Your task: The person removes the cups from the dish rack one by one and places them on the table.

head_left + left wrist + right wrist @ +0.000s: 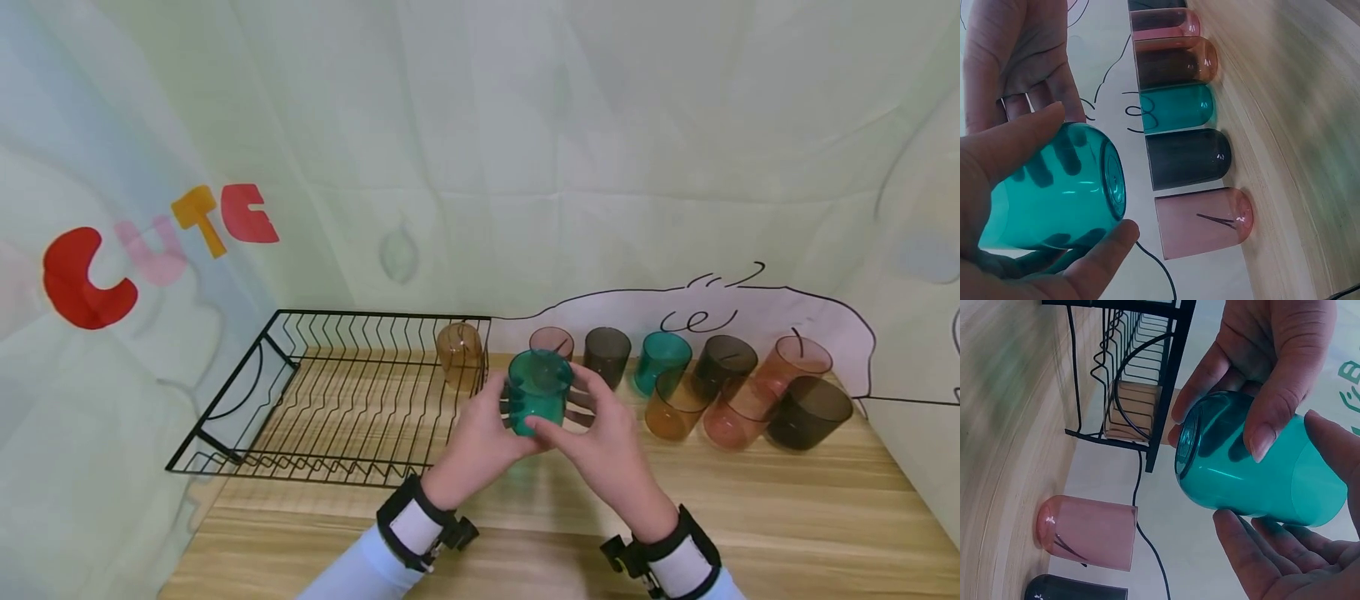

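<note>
A clear teal cup (540,392) is held up between both hands above the wooden table, its mouth upward. My left hand (480,429) grips its left side, thumb and fingers around the wall. From the other side my right hand (603,429) holds it, the thumb across the front. In the left wrist view the teal cup (1066,187) shows its round base close by the fingertips. The right wrist view has the same cup (1241,469) with fingers of both hands on its wall.
A black wire dish rack (330,482) stands at the left, with an amber cup (459,358) upside down at its right end. Behind the hands and to the right are several cups, among them a pink cup (551,340), a grey cup (607,357) and another teal cup (663,362).
</note>
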Available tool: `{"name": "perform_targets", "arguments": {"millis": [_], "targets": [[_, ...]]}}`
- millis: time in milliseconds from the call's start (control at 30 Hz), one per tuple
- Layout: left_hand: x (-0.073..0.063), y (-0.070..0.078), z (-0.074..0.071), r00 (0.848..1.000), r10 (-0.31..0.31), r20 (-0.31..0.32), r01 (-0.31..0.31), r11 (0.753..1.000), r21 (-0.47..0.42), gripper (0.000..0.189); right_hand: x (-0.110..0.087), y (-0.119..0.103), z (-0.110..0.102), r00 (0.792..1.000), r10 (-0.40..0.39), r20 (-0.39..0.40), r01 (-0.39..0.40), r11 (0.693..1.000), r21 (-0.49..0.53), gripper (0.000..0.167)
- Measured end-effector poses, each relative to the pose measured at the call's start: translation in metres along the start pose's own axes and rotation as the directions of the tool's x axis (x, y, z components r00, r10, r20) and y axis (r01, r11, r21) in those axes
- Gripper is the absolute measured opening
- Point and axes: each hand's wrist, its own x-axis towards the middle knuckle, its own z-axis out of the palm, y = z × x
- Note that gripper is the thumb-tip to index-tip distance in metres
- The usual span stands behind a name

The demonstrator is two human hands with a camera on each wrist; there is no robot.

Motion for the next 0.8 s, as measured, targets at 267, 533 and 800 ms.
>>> {"name": "perform_targets", "arguments": {"millis": [267, 533, 800], "targets": [[-0.001, 0.000, -0.001, 1.000, 0.007, 0.004, -0.007, 1.000, -0.016, 0.076, -0.007, -0.028, -0.003, 1.000, 0.008, -0.007, -0.008, 1.000, 0.006, 0.072], [0.000, -0.003, -0.004, 0.999, 0.014, 0.034, -0.010, 0.993, -0.118, 0.075, -0.006, -0.029, -0.005, 1.000, -0.021, -0.014, 0.021, 1.000, 0.021, 0.069], [0.000, -0.007, -0.010, 1.000, -0.011, 0.026, 0.015, 0.992, -0.125, 0.072, 0.004, 0.016, -0.011, 0.993, -0.064, -0.099, 0.062, 0.998, -0.027, 0.071]]}}
